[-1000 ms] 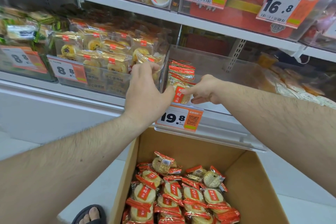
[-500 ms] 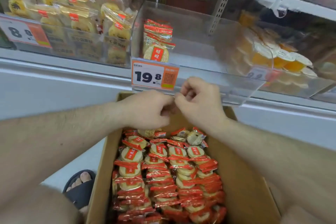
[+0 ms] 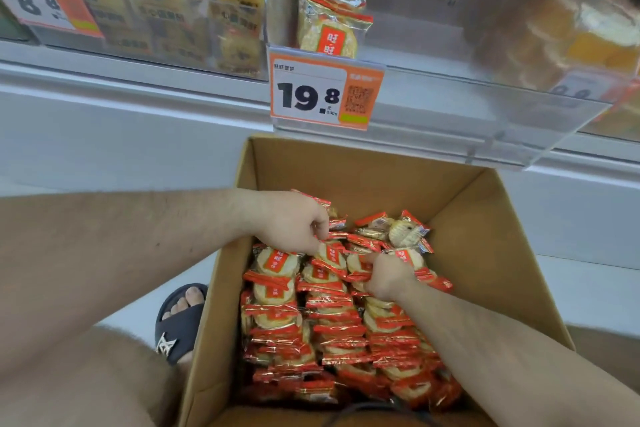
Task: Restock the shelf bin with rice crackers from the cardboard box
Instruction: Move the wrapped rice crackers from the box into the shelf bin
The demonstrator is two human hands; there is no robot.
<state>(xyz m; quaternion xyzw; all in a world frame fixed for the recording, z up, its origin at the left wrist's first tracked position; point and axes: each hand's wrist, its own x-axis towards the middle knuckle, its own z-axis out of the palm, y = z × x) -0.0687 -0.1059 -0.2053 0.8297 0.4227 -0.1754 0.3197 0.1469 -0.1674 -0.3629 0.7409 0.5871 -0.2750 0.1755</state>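
Both hands (image 3: 289, 224) (image 3: 388, 276) grip rice crackers (image 3: 332, 329) inside cardboard box (image 3: 485, 253); shelf bin (image 3: 450, 55) holds few.

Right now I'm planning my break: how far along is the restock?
Early. Done: one short stack of rice crackers stands at the clear shelf bin's left end. In hand: left hand and right hand gathering packs in the cardboard box. Left: nearly the whole box.

An orange price tag (image 3: 325, 94) on the clear shelf bin (image 3: 450, 87) reads "19.8" beside a QR code. A blurred tag (image 3: 45, 3) on the neighbouring bin (image 3: 166, 28) shows "8.8".
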